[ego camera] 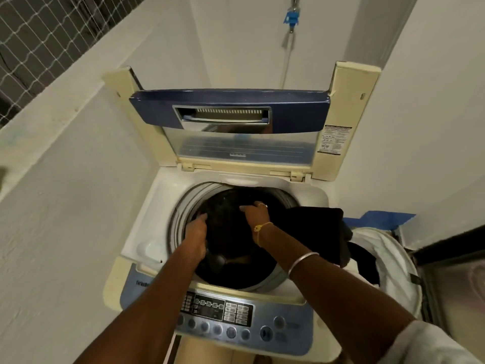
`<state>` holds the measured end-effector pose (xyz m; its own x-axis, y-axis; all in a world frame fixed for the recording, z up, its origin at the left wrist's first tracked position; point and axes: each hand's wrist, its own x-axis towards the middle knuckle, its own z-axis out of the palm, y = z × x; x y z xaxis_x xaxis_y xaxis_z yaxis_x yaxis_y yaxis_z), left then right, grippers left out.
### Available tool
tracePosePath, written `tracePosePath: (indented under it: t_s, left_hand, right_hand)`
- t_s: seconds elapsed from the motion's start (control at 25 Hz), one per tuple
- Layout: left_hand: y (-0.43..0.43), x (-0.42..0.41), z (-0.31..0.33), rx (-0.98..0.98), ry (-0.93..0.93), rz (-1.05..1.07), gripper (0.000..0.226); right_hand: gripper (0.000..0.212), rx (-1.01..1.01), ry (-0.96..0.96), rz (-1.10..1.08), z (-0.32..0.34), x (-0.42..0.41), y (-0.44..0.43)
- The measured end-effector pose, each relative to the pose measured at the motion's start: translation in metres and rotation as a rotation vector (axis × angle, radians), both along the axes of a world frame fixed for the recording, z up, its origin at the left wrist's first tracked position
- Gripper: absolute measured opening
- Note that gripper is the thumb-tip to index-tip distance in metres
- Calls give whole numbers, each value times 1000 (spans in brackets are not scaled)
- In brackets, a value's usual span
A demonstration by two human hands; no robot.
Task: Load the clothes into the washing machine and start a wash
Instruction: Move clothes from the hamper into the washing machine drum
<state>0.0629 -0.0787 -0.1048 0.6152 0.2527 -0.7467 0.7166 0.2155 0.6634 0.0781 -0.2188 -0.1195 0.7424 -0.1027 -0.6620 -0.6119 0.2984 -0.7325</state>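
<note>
A pale wall [65, 179] runs along the left, with netting [39, 35] above it. Against the back wall stands the washing machine [147, 232], a top-loader whose lid [231, 111] is folded up and open. Its round drum [183, 203] is well filled with dark clothes [228, 245]. To the right of the machine, touching its side, sits a white laundry bag [393, 256] with more dark cloth inside.

A dark garment [320, 227] hangs over the drum's right rim, one end down in the drum and the other trailing toward the bag. The blue control panel [236, 313] with its rows of buttons lies along the near edge, below both forearms.

The left hand [196, 232] reaches in at the drum's left side; its fingers [202, 219] sink into the dark clothes, and I cannot tell whether they are closed on anything. The right hand [256, 211] rests on top of the load near the middle of the drum, where the dark garment comes in. Its fingers [246, 207] bend down onto the cloth, yet black on black hides whether they pinch it.

The right forearm wears a silver bangle [301, 264], and the wrist a yellow thread [262, 228]. Blue tape [383, 218] is stuck to the wall behind the bag. A blue clip [291, 18] sits on a hose above the machine.
</note>
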Motion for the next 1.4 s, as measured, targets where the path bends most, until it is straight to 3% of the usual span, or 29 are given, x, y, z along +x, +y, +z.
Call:
tracePosePath:
  t_s: [0.12,0.28,0.32,0.4,0.52,0.64,0.84,0.92,1.0,1.08,1.24,1.4]
  left_hand:
    - [-15,-7,-16,142,14,-164,17]
    - [-55,-8,-25,209,-64,-359,17]
    - [-66,-8,-20,232,-73,-391,19]
    - [-81,-9,-14,164,-77,-376,20]
    - [-81,-12,-12,158,-51,-345,22]
    - [-66,-12,-12,159,-30,-323,24]
    - [-32,-10,-9,89,-152,-113,34]
    - [-15,-6,-16,158,-280,-102,38]
    - [-3,-4,-27,205,-273,-95,32]
    - [-1,-5,-34,240,-208,-84,31]
    - [-16,-13,-48,320,-111,-68,21]
    - [-75,-16,-35,324,-293,4,19]
  right_hand:
    - [41,-499,-73,247,-23,-13,-29]
    - [44,-1612,-220,1155,-13,-35,-79]
    - [44,-1762,-199,1266,-8,-38,-85]
    - [37,-1861,-176,1360,3,-43,-88]
    - [24,-1760,-259,1235,10,-43,-80]
    - [23,-1468,-373,956,23,-26,-60]
    - [9,-466,-449,255,38,16,12]
    - [10,-73,-368,83,43,23,30]
    - [19,135,-311,15,34,27,35]
    - [23,111,-273,66,17,26,30]
    - [22,-325,-251,239,-17,13,-3]
    - [19,-367,-192,209,-20,0,-44]
